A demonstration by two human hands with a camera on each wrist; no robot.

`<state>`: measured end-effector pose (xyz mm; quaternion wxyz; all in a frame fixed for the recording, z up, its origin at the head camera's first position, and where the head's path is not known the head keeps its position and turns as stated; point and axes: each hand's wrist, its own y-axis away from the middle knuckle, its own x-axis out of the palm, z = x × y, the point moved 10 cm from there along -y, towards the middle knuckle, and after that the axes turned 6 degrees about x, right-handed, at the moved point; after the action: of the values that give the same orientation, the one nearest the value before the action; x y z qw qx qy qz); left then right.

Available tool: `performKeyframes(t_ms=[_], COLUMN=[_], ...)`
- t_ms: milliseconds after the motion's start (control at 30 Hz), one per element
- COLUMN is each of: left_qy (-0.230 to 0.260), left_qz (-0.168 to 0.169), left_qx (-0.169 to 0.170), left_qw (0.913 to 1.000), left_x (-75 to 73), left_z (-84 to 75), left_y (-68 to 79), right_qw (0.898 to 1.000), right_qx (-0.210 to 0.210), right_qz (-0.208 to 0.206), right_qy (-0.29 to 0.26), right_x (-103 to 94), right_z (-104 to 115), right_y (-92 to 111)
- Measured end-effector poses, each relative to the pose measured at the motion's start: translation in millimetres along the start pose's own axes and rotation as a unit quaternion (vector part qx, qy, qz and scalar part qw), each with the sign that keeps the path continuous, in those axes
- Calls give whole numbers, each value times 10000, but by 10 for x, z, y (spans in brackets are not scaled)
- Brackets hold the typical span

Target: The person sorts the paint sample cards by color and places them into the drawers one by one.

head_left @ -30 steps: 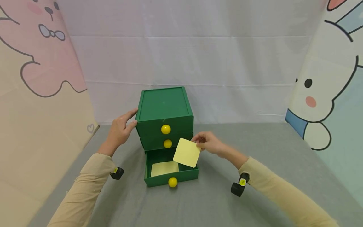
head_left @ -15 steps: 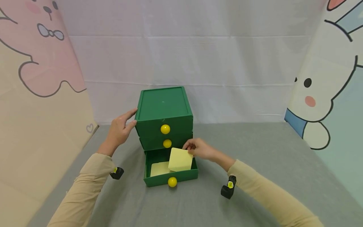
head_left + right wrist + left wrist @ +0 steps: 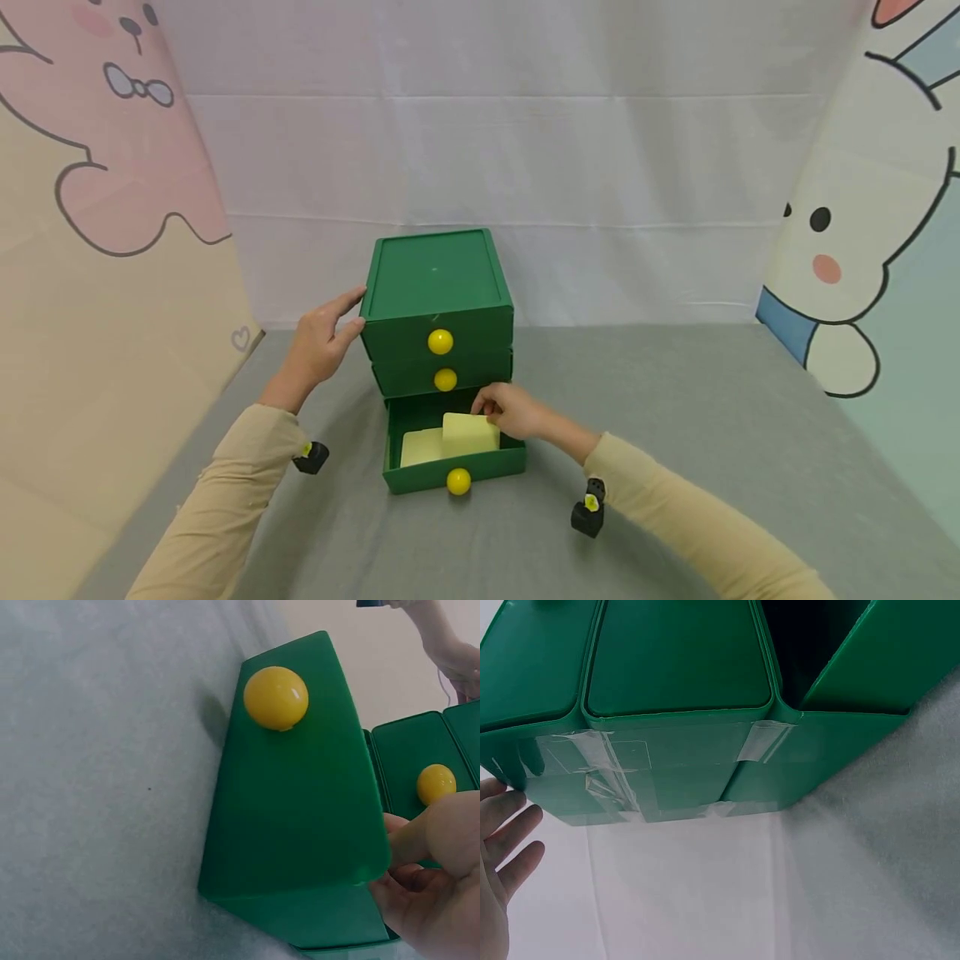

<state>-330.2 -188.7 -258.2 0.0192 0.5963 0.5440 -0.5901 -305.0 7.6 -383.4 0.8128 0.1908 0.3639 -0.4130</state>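
Note:
A green cabinet (image 3: 438, 279) of stacked drawers with yellow round knobs stands on the grey cloth. Its bottom drawer (image 3: 420, 481) is pulled out. One pale yellow square card (image 3: 422, 447) lies inside at the left. My right hand (image 3: 513, 410) pinches a second yellow card (image 3: 471, 435) by its upper right corner, tilted and partly below the drawer's front wall. In the right wrist view the drawer front hides both cards. My left hand (image 3: 315, 346) rests its fingertips on the cabinet's upper left side; the left wrist view shows these fingers (image 3: 514, 832) spread at the taped side.
Grey cloth (image 3: 675, 433) covers the table. A white curtain (image 3: 600, 167) hangs behind the cabinet. Printed cartoon panels stand at left (image 3: 112, 333) and right (image 3: 862, 250). Clear tape (image 3: 765, 739) joins the drawer units on one side.
My right hand has moved down and to the left, lowering the held card into the open bottom drawer beside the other card. My left hand has stayed on the cabinet's side.

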Motion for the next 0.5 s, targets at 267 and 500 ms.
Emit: performKeyframes(t_ms=[267, 500], left_qy=[-26, -83], left_qz=[41, 48], left_qx=[-9, -43], left_qw=[10000, 9999], left_x=[0, -11], left_z=[-11, -13], left_y=[4, 6], right_qw=[9974, 9960], right_qx=[-38, -93], right_qz=[-521, -787], right_qy=[488, 414], right_x=[8, -8], right_z=[52, 53], right_y=[36, 55])
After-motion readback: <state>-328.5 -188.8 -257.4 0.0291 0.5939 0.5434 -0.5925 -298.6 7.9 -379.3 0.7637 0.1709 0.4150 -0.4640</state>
